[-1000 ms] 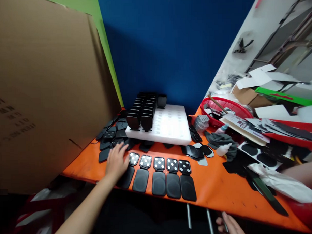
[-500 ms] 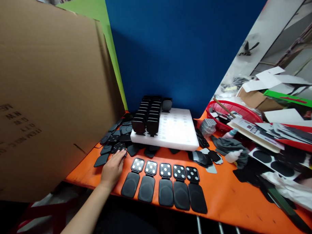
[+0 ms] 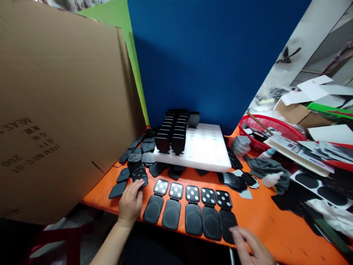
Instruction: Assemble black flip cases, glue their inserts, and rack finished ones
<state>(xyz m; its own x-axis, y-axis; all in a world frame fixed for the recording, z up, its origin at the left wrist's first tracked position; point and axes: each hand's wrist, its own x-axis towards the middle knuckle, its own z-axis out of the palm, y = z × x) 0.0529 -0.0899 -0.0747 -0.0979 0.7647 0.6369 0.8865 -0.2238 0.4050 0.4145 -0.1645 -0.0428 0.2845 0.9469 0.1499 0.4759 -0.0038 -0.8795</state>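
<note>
My left hand (image 3: 131,203) has its fingertips closed on the near end of a black folding pad (image 3: 139,173) with a dotted square face, at the edge of a loose pile. In front of me lies a row of several unfolded pads (image 3: 192,219), each a dark rounded panel hinged to a smaller square with white dots. My right hand (image 3: 251,247) is at the lower right, fingers partly spread, its fingertips at the edge of the rightmost pad (image 3: 227,223). Whether it touches that pad is hard to tell.
Behind the row, a white foam tray (image 3: 206,147) holds upright black pads (image 3: 170,132). A large cardboard box (image 3: 62,94) blocks the left. At right are a red basket (image 3: 286,130), a grey cloth (image 3: 259,168), a small white bottle (image 3: 271,179) and stacked papers.
My right hand has come into view beside the rightmost pad. My left hand has drawn slightly nearer with the dotted pad, uncovering another pad behind it. The view has shifted a little.
</note>
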